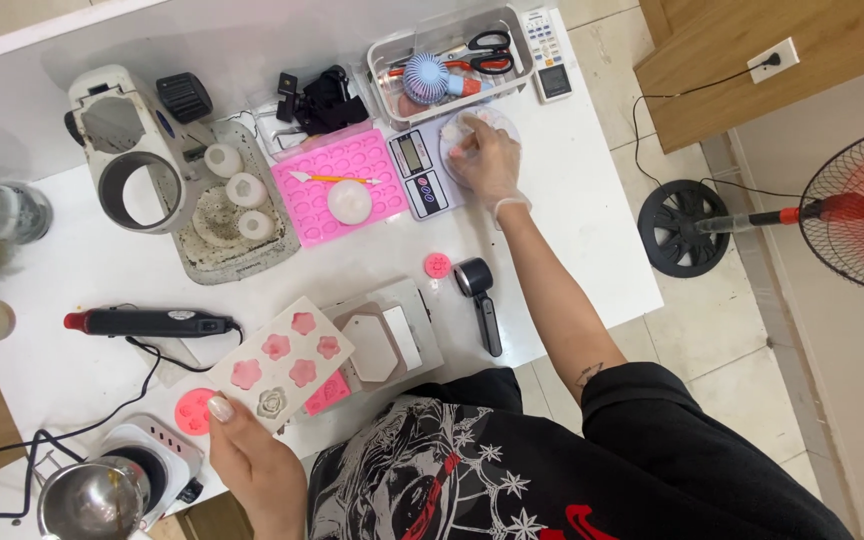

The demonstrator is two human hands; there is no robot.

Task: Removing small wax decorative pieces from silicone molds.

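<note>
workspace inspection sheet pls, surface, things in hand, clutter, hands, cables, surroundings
surface: white table, crowded.
job's things: white flower mould with pink casts; white bowl on a kitchen scale.
clutter: pink silicone mould, heat gun, metal tray with scissors, metal pitcher.
grippers: left hand bare, touching the flower mould's edge; right hand gloved, resting on the bowl.
cables: black cord trailing from the heat gun.
surroundings: red standing fan, tiled floor, wall socket.

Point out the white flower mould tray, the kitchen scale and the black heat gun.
white flower mould tray (pixel 287 365): head view, on its middle between the pink flowers.
kitchen scale (pixel 418 172): head view, on its display end.
black heat gun (pixel 152 322): head view, on its barrel.
</note>
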